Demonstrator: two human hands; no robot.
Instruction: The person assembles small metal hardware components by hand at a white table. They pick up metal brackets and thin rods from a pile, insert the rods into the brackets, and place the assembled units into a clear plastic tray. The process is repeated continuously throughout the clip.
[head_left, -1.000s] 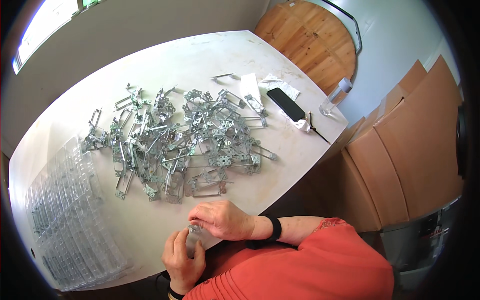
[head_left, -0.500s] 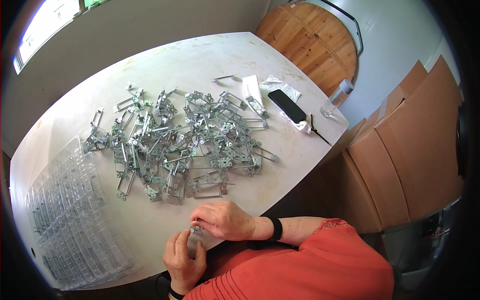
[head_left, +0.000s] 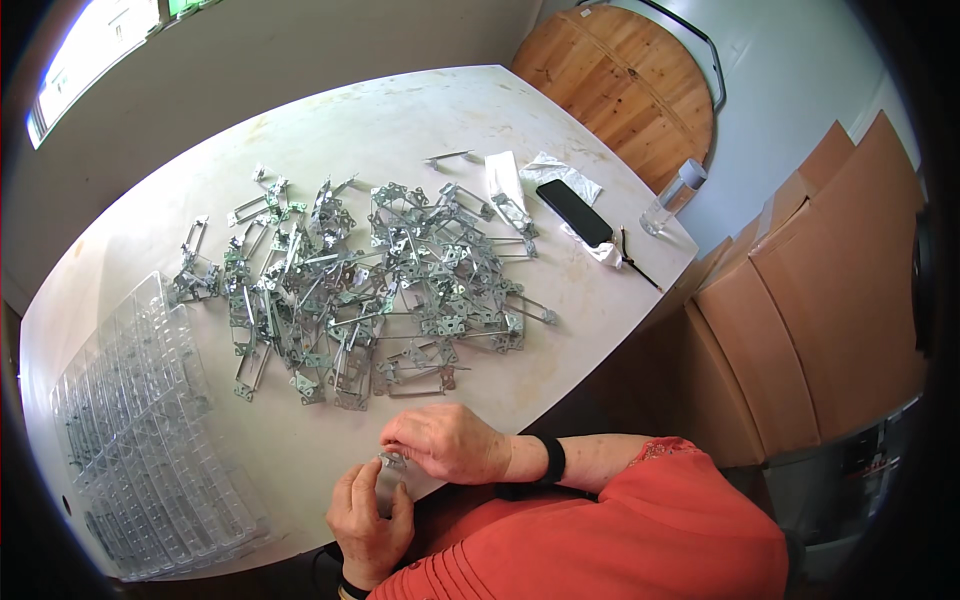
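At the table's near edge, my left hand (head_left: 366, 520) is wrapped round a small grey metal piece (head_left: 388, 482), thumb on one side and fingers on the other. My right hand (head_left: 447, 443) is closed in a pinch at the upper end of that piece; whatever its fingertips hold is hidden. Just beyond both hands spreads a tangled heap of silvery metal brackets (head_left: 440, 262) with flat punched plates and long thin rods.
Clear plastic trays (head_left: 150, 440) with small compartments lie on the left of the white table (head_left: 560, 330). Farther right are a black phone (head_left: 574, 211), crumpled tissues (head_left: 563, 176) and a clear bottle (head_left: 674, 197). Cardboard boxes (head_left: 800, 320) stand beyond the right edge.
My right fingertips have shifted very slightly at the top of the metal piece. The left hand keeps its hold, and the heap stays as it was.
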